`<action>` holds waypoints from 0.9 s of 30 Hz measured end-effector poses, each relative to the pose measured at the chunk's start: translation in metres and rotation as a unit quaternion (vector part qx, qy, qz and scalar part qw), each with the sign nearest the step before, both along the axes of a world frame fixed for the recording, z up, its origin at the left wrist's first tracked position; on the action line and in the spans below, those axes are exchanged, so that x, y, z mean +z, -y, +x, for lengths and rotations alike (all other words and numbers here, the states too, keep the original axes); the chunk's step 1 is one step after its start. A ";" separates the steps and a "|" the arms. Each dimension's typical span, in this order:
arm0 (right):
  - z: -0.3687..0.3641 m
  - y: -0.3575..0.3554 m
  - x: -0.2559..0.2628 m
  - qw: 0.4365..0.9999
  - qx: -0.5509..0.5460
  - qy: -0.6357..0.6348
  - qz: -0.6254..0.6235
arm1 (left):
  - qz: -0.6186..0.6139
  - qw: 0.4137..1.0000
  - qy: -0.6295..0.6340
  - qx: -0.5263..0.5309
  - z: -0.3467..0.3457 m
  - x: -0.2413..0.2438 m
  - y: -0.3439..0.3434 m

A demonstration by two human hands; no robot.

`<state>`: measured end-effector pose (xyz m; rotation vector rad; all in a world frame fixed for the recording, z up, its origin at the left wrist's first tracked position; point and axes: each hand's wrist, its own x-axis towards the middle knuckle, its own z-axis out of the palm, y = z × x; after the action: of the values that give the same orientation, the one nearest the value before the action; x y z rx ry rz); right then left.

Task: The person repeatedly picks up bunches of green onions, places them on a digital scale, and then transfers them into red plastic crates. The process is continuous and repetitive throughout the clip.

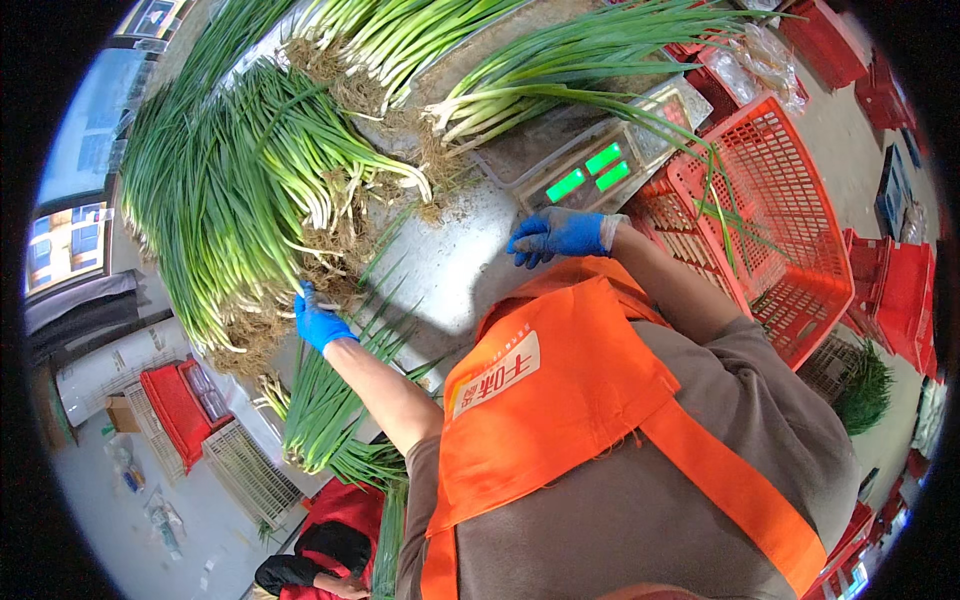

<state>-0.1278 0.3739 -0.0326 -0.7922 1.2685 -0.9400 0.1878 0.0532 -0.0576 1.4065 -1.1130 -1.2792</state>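
Observation:
My left hand (319,316), in a blue glove, is at the root end of a big heap of scallions (217,187) on the metal table (450,247); its fingers close on a white scallion stalk. My right hand (551,235), in a blue glove soiled with dirt, hangs over the table near my apron, its fingers loosely curled and apart, nothing in them. Just beyond it stands a weighing scale (600,180) with lit green displays. A bunch of scallions (525,90) lies on the scale, its roots towards the table's middle.
A red plastic crate (795,187) with a few green leaves stands right of the scale. More scallions (337,405) lie by my left forearm. At the lower left is another person in red (337,525). Red trays (180,409) and pale crates (247,472) stand on the floor.

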 end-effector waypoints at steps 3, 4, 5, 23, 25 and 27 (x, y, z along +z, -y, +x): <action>-0.006 -0.004 0.013 0.999 -0.042 -0.022 0.020 | -0.069 0.992 0.092 0.053 -0.030 0.018 -0.026; -0.007 -0.006 0.026 0.997 -0.075 -0.021 0.019 | -0.104 0.985 0.129 0.041 -0.032 0.020 -0.024; -0.012 -0.005 0.035 0.994 -0.107 -0.020 0.018 | -0.120 0.973 0.184 0.071 -0.035 0.021 -0.024; -0.138 0.126 0.063 0.655 0.211 -0.706 -0.165 | -0.089 0.980 -0.003 -0.178 -0.099 0.064 -0.138; -0.129 0.126 0.077 0.673 0.219 -0.694 -0.132 | -0.077 0.973 -0.013 -0.219 -0.111 0.065 -0.151; -0.136 0.128 0.087 0.687 0.244 -0.674 -0.117 | -0.056 0.946 -0.031 -0.318 -0.126 0.075 -0.162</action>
<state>-0.2636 0.2458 0.0540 -2.1159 1.9757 0.1198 0.0623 0.2148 0.0178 0.9356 -1.6459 -1.6549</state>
